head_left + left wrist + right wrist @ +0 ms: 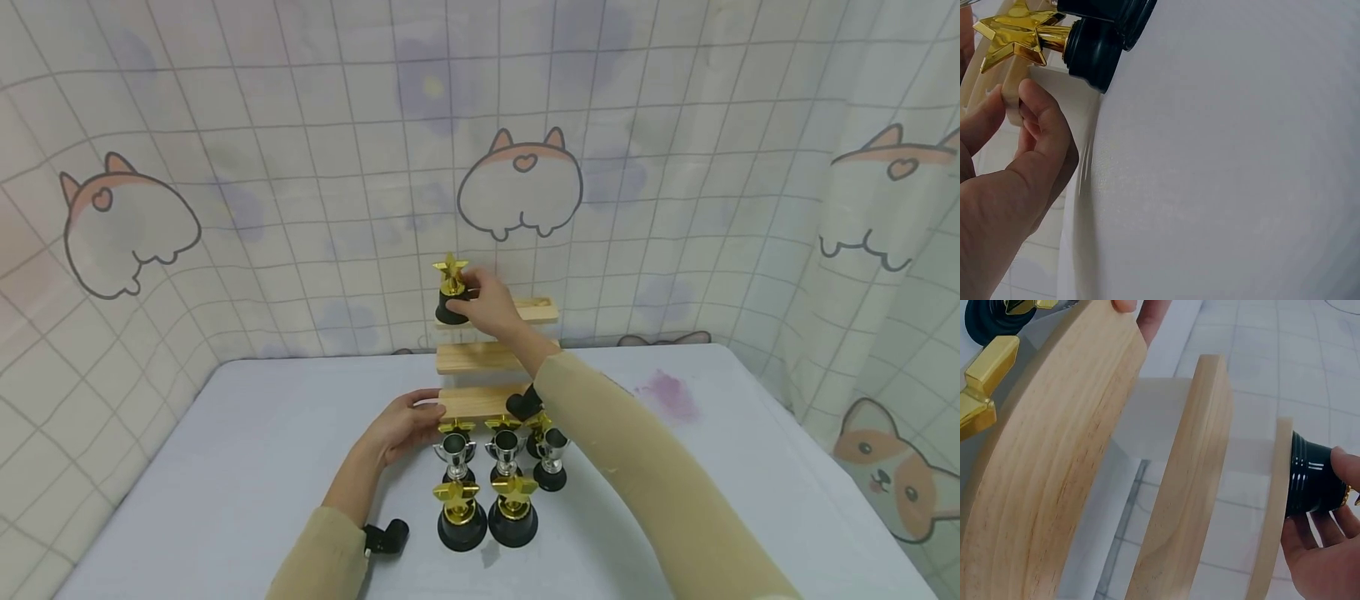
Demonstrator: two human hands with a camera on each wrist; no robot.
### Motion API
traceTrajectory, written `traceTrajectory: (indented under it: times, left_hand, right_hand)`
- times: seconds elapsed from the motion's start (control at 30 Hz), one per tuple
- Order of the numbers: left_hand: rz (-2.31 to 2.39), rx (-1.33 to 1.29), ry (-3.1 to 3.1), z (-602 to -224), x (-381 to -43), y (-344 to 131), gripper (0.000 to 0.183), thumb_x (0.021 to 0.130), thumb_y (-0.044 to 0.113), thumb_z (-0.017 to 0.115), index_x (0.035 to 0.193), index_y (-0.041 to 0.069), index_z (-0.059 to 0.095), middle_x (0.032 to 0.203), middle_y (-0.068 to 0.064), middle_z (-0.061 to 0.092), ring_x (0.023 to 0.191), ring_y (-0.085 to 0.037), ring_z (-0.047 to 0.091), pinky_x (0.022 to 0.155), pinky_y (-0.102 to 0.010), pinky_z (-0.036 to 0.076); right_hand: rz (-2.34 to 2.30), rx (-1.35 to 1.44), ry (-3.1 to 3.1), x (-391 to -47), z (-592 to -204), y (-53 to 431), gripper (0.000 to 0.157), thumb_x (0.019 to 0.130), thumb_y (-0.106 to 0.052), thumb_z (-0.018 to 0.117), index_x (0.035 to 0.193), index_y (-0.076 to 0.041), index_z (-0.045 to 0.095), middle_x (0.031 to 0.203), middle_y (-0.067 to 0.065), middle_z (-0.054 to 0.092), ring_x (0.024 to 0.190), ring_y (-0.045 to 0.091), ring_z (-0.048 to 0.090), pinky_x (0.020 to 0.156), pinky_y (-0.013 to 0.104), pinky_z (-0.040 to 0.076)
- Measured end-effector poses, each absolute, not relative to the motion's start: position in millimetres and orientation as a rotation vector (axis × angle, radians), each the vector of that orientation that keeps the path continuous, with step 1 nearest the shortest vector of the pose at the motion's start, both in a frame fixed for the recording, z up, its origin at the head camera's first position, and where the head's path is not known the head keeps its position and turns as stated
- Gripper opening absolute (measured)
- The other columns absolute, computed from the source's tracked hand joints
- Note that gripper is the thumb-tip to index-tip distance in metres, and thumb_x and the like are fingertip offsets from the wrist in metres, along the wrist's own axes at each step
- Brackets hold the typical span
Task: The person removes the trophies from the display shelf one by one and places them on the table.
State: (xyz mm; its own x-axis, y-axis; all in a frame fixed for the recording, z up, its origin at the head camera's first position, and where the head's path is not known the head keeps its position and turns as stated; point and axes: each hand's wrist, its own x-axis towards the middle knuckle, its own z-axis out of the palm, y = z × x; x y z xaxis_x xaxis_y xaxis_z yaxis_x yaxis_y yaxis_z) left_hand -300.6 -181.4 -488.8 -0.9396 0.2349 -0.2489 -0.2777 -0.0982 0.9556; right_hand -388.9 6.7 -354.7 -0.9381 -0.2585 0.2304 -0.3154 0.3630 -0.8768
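My right hand (492,305) holds a gold star trophy (449,312) by its black base at the left end of the top wooden shelf board (542,311). In the right wrist view that base (1310,472) is against the board's surface. My left hand (401,427) pinches the left end of the lowest board (472,402) between thumb and fingers, as the left wrist view also shows. Between these two boards runs a middle board (472,357). The right forearm hides part of the stand's right side.
Just in front of the stand are several trophies: silver cups (454,450) and gold stars, with two star trophies (461,529) nearest me. All stand on a white table (285,467). A patterned curtain (315,208) hangs behind and at both sides.
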Motion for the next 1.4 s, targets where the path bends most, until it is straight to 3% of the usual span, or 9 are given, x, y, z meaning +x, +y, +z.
traceTrajectory:
  times: [0.43, 0.8, 1.4]
  left_hand:
    - [2.085, -0.055, 1.871, -488.5, -299.2, -184.4, 0.058, 0.101, 0.005, 0.062, 0.152, -0.006, 0.037, 0.136, -0.025, 0.055, 0.106, -0.022, 0.064, 0.090, -0.035, 0.057]
    - [2.077, -0.039, 1.879, -487.1, -298.6, -185.5, 0.058, 0.102, 0.006, 0.061, 0.152, -0.007, 0.036, 0.137, -0.026, 0.055, 0.108, -0.022, 0.064, 0.093, -0.036, 0.056]
    - [2.075, -0.032, 1.866, -486.4, -299.8, -182.1, 0.058, 0.101, 0.005, 0.062, 0.151, -0.008, 0.036, 0.135, -0.026, 0.056, 0.105, -0.022, 0.065, 0.092, -0.035, 0.056]
  right_hand:
    - [1.608, 0.563, -2.605, -381.5, -350.4, 11.6, 0.057, 0.099, -0.015, 0.072, 0.147, -0.001, 0.045, 0.143, 0.016, 0.054, 0.125, 0.030, 0.056, 0.097, 0.034, 0.053]
    - [1.596, 0.625, -2.588, -367.7, -347.7, 36.6, 0.052, 0.096, -0.016, 0.075, 0.140, -0.002, 0.051, 0.138, 0.014, 0.057, 0.124, 0.030, 0.056, 0.098, 0.039, 0.053]
    - [1.594, 0.685, -2.618, -327.2, -343.6, 85.2, 0.050, 0.093, -0.017, 0.079, 0.134, -0.003, 0.055, 0.132, 0.012, 0.060, 0.124, 0.030, 0.058, 0.101, 0.043, 0.052]
